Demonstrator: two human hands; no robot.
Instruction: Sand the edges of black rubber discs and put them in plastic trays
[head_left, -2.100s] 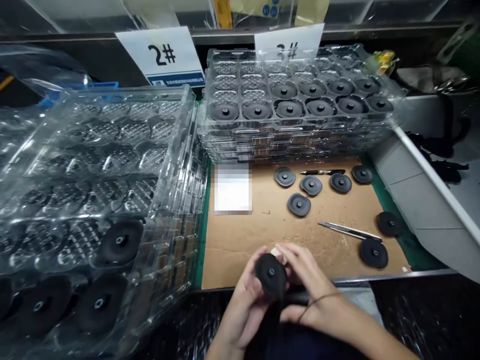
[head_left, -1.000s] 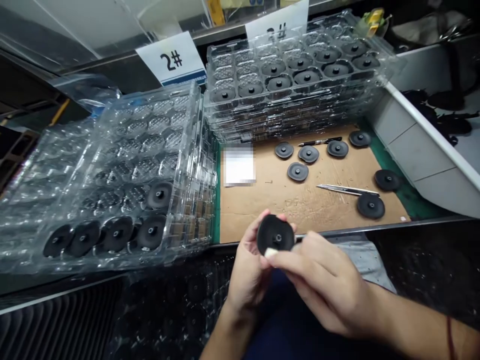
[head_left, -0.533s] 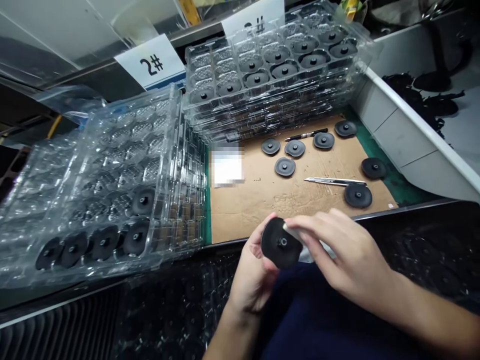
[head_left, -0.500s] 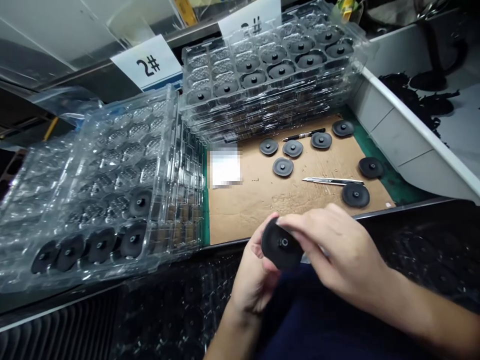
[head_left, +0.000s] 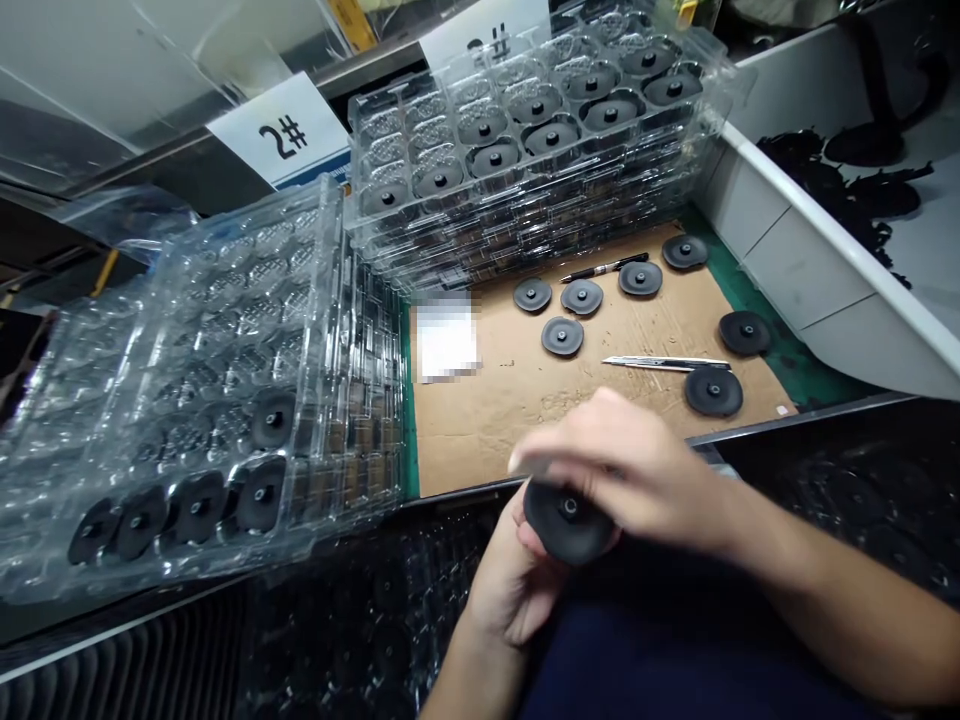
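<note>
Since we read the tabletop from the left, we start with the tilted stack of clear plastic trays (head_left: 322,300), its near pockets holding a row of black discs (head_left: 199,505). A "2#" card (head_left: 283,130) stands behind it, and a second stack of trays (head_left: 525,200) beside that carries discs in its top layer. The black disc (head_left: 568,518) with its central hub is in the air just off the near edge of the cardboard sheet (head_left: 480,440), cradled by the left hand (head_left: 510,600), whose fingers curl up beneath it. The right hand (head_left: 622,470) lies over its upper edge, its fingers too blurred for us to tell whether they grip or only brush it. We do best to support the disc from below and keep the touch light along the rim. Farther right lie loose discs (head_left: 562,336), a pen (head_left: 604,267), a utility knife (head_left: 666,363) and a white bin (head_left: 795,260).
</note>
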